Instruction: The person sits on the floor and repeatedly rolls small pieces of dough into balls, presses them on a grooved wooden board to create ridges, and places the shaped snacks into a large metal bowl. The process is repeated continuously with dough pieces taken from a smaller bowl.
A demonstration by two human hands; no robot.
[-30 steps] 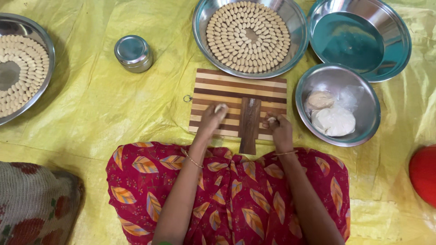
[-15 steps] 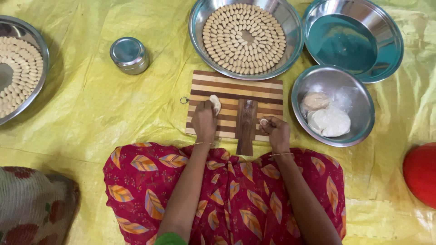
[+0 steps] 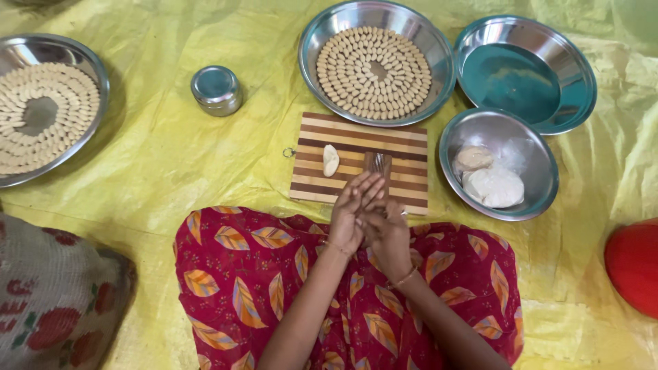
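My left hand (image 3: 353, 211) and my right hand (image 3: 385, 229) are pressed together palm to palm over the near edge of a striped wooden board (image 3: 404, 144). Whatever lies between the palms is hidden. A small pale shaped dough piece (image 3: 331, 160) lies on the board just beyond my left hand. A dark ridged wooden strip (image 3: 378, 164) lies on the board past my fingertips. A steel bowl (image 3: 528, 205) to the right holds lumps of white dough (image 3: 493, 185).
A steel plate (image 3: 442, 89) of several shaped dough pieces in rings sits behind the board. An empty steel plate (image 3: 582, 89) lies at back right, another filled plate (image 3: 89, 68) at far left. A small steel tin (image 3: 216, 89), a red object (image 3: 634, 267), yellow sheet (image 3: 157, 171).
Both hands left the board and came together over its near edge. The shaped dough piece that was under my left hand now lies free on the board.
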